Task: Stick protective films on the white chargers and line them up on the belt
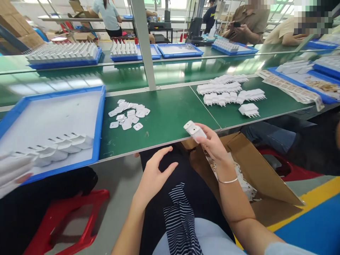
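In my right hand [216, 146] are what look like two white charger adapters [196, 131], pinched side by side between thumb and fingers above the bench edge. A small dark slot shows on the end of the nearer one. My left hand [154, 173] holds nothing; its thumb and fingers are spread over my lap, just below the bench edge. Beyond the hands lies a loose pile of small white square covers [131, 114] on the green bench [170, 117]. Rows of white adapters with pins [221, 92] are at the right of the bench.
A blue-rimmed tray [102, 117] with white adapters stands at left, a co-worker's blurred hand [22, 178] beside it. An open cardboard box [261, 170] with white parts sits below right. Red stools [91, 212] flank me. More blue trays [180, 55] stand behind.
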A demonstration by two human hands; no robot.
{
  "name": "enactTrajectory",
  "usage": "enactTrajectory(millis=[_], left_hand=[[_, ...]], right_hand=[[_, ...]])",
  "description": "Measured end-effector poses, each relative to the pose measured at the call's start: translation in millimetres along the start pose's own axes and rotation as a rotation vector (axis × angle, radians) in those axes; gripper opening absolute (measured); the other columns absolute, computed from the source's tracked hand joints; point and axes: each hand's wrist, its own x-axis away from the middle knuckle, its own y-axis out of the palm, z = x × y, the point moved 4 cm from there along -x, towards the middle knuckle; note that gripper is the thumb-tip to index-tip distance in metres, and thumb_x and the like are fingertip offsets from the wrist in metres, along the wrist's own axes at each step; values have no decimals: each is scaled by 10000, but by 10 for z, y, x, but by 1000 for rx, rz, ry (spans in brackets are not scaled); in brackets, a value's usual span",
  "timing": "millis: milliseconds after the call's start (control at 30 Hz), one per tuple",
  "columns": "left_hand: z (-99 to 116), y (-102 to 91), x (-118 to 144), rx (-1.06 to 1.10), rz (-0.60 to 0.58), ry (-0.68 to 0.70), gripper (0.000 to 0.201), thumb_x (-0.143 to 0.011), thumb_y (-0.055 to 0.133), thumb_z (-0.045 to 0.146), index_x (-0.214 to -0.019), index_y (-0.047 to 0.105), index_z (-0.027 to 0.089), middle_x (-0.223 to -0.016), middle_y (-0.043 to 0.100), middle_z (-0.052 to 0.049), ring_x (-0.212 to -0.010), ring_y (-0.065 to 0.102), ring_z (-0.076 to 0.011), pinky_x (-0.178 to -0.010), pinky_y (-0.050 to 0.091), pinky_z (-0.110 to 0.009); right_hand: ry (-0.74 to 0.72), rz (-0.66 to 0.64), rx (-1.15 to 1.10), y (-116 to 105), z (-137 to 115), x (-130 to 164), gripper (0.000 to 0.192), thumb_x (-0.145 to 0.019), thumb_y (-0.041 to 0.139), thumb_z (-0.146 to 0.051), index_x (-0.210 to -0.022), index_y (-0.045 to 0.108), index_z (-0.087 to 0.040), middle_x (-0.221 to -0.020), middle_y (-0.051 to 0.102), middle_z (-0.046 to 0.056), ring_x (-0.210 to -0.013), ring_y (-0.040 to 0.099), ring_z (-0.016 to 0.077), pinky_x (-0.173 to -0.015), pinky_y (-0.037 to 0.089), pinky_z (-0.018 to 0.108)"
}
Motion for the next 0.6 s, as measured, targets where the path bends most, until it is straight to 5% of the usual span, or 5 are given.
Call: enactTrajectory(millis=[100, 200, 400, 500, 600], left_hand=[[13, -12, 5, 210, 72, 15, 813, -793, 844, 431, -1510, 474, 326, -1559, 539, -61, -1486, 468, -272, -1290, 314, -485], [28, -13, 42, 429, 8, 39, 993, -678, 934, 411, -1538, 444, 338, -1616, 467, -75, -1542, 381, -312, -1316, 237, -506], [164, -83, 149, 566, -59, 105, 768, -641, 958, 340, -1353, 670, 318, -1552, 545, -79, -1522, 398, -350, -1279, 301, -492], [132, -19, 218, 701, 74, -33, 833, -647, 954, 317, -1408, 615, 309, -1525, 571, -87, -1469, 476, -334, -1247, 357, -460], [102, 154, 283, 925, 208, -126, 919, -608, 970, 363, -1434, 575, 279, -1498, 593, -109, -1411, 540, -329, -1174, 453, -412]], right_hand=[[136, -376, -397, 359, 79, 215, 643, -681, 843, -529, -1234, 671, -248, -1100, 728, 65, -888, 663, 198, -858, 548, 343], [228, -602, -563, 630, 160, 359, 746, -581, 872, -645, -1167, 705, -215, -1022, 735, 84, -825, 660, 204, -775, 558, 356], [318, -830, -646, 984, 197, 504, 735, -505, 917, -583, -1078, 735, -161, -917, 741, 89, -785, 680, 217, -763, 581, 381], [230, -688, -577, 1038, 160, 541, 733, -594, 911, -499, -1225, 676, -211, -1100, 744, 102, -957, 705, 255, -887, 583, 415], [-112, -215, -217, 1008, 110, 593, 734, -674, 901, -350, -1331, 580, -290, -1341, 647, 111, -1201, 648, 298, -1030, 547, 460]])
